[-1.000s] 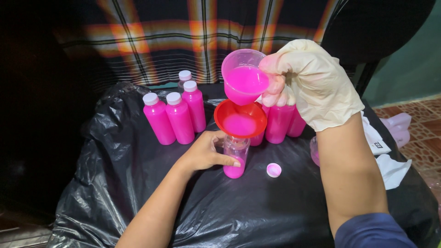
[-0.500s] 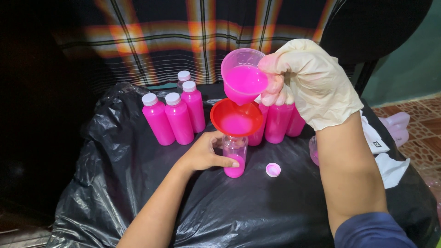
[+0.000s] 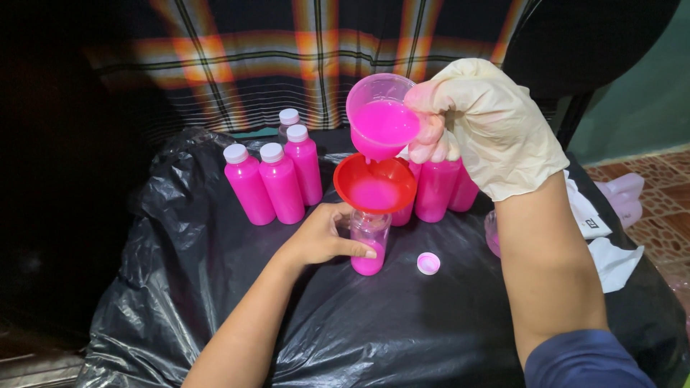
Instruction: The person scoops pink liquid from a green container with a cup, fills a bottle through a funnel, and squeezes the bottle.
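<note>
My right hand (image 3: 489,126), in a cream glove, grips a clear plastic cup (image 3: 381,115) of pink liquid, tilted over a red funnel (image 3: 374,184). Pink liquid runs from the cup into the funnel. The funnel stands in the neck of a small clear bottle (image 3: 369,244) that is pink at the bottom. My bare left hand (image 3: 320,236) is wrapped around that bottle and holds it upright on the black plastic sheet (image 3: 215,287).
Several capped bottles of pink liquid (image 3: 277,179) stand behind the funnel, more (image 3: 437,188) under my right hand. A loose white cap (image 3: 428,263) lies right of the bottle. White cloth or paper (image 3: 604,237) lies at the right edge. A striped fabric hangs behind.
The cup has tipped a little further and liquid keeps flowing into the funnel. Both hands stay where they were.
</note>
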